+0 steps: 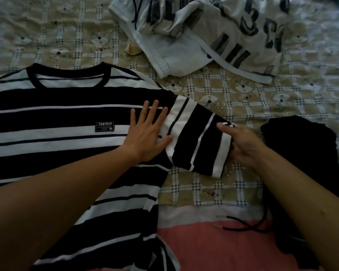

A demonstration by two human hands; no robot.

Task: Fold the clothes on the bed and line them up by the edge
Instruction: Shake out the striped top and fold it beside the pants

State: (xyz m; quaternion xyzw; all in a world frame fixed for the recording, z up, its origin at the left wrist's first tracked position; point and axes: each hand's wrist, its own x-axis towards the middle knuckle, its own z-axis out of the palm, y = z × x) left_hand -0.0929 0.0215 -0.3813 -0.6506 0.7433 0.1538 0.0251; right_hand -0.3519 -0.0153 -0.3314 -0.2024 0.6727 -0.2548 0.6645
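Striped tee [57, 118] flat, face-up; 2 garments unfolded.

1. Both forearms are bare to the frame's edge; no sleeve shows.
2. The left hand [145, 133] wears no ring or watch.
3. The right hand [241, 145] is likewise unadorned.

the striped t-shirt [67, 118] is matt knit cloth, smooth, with a woven label [104, 126] sewn on. the bed's quilted cover [213, 184] is puckered printed cotton. the white shorts [164, 53] look crisp woven cloth; the black garment [301, 145] is soft, dull fabric.
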